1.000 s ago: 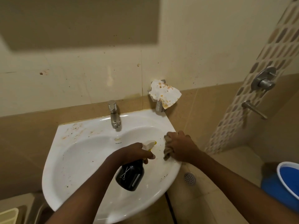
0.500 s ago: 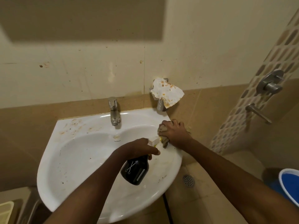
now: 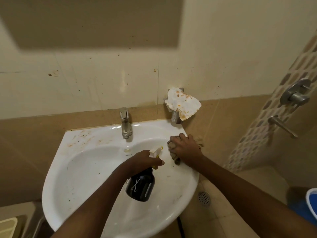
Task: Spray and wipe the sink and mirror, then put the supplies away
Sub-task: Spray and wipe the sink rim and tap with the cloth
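Observation:
A white corner sink with brown stains on its back left rim hangs on the tiled wall. My left hand grips the neck of a black spray bottle with a pale nozzle, held over the basin. My right hand holds a bunched brownish cloth pressed on the sink's right rim near the wall. A chrome tap stands at the back of the sink. The dark rectangle at the top is likely the mirror's lower part.
A stained white paper sits on a metal holder on the wall right of the tap. Shower valve and spout are on the patterned wall at right. A blue bucket and floor drain lie lower right.
My right hand with the cloth has slid along the right rim from the front toward the back wall. My left hand with the bottle stayed over the basin.

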